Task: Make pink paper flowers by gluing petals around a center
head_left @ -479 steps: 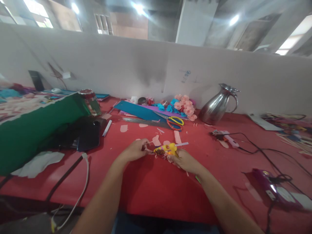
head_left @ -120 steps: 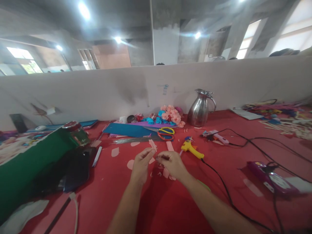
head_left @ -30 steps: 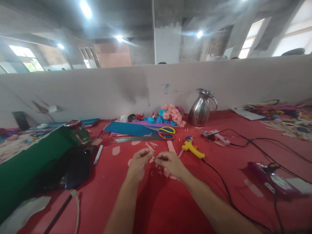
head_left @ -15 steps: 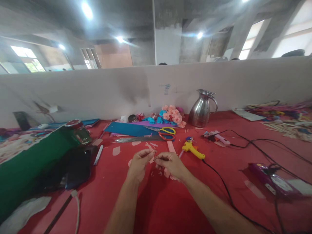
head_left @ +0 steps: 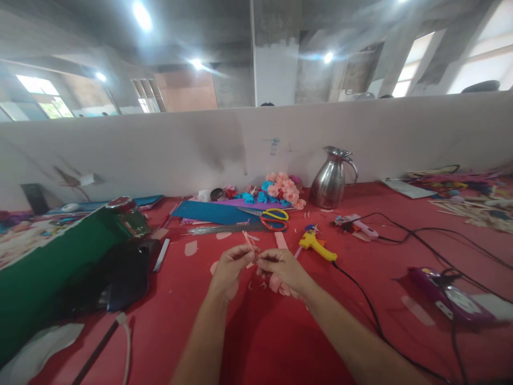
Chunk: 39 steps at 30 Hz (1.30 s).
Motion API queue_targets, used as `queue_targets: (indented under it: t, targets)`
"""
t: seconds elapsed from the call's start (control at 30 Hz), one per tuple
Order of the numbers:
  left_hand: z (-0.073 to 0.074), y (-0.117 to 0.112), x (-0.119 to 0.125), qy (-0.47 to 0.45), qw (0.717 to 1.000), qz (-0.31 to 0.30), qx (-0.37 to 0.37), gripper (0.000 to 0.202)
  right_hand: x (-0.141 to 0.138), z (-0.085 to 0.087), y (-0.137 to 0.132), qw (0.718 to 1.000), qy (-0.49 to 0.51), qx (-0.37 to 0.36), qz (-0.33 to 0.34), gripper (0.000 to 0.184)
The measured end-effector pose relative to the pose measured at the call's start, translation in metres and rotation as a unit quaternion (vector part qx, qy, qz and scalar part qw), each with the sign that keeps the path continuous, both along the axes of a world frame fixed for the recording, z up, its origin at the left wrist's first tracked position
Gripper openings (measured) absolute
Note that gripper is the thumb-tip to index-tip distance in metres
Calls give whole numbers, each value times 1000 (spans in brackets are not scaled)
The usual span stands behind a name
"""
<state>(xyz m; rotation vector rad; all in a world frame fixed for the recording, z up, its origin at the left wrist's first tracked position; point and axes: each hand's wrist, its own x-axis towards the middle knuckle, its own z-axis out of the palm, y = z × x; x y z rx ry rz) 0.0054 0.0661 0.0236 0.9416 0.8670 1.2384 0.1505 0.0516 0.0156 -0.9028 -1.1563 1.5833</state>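
Note:
Above the middle of the red table, my left hand and my right hand meet with fingertips pinched together. A thin pink paper strip sticks up from between the left fingers. My right fingertips press on its lower end, which the fingers partly hide. Pink petal-like paper pieces lie under and beside my right hand, with small scraps around. A longer pink paper strip lies just beyond it. To the right rests a yellow hot glue gun, its cord running toward me.
Behind the hands are yellow-and-red handled scissors, blue paper, thin wires and pink paper flowers. A steel jug stands by the partition. Left is a green box wall; right, a purple power strip with cords.
The pink strip now stands up more narrowly above my left fingers, as if folded or turned. My hands have barely moved, and the things on the table lie as before.

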Motion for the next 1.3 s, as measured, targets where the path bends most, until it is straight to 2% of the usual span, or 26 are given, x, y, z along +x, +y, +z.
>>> queue_targets:
  t: [0.17,0.3,0.47,0.53,0.67,0.87,1.03,1.1,1.2,1.3]
  targets:
    - [1,0,0,10,1000,2,0,22,-2,-3,0,1000,10,-4,9,32]
    - [1,2,0,-6,1000,5,-8,31,0,-2,1,1000,20,-9,9,34]
    - [-4,7,-3,-42,994,95,-22,24,2,-3,3,1000,15,-7,5,36]
    - [-6,8,-4,-49,993,107,-32,23,2,-4,4,1000,14,-8,3,35]
    - [-7,7,-2,-34,996,73,-32,26,1,-5,4,1000,14,-17,-1,37]
    - [-5,2,3,12,1000,-17,-5,27,-1,-8,4,999,26,-29,13,38]
    - [-4,0,4,15,1000,-13,11,21,-3,-9,3,999,20,-27,27,38]
    - [-4,0,4,13,1000,-3,12,19,-3,-6,3,1000,-26,9,0,33]
    - [-2,0,4,28,999,20,25,17,1,-1,4,990,-82,65,-93,22]
    - [1,-2,5,60,997,34,42,17,6,3,5,988,-33,74,-135,19]
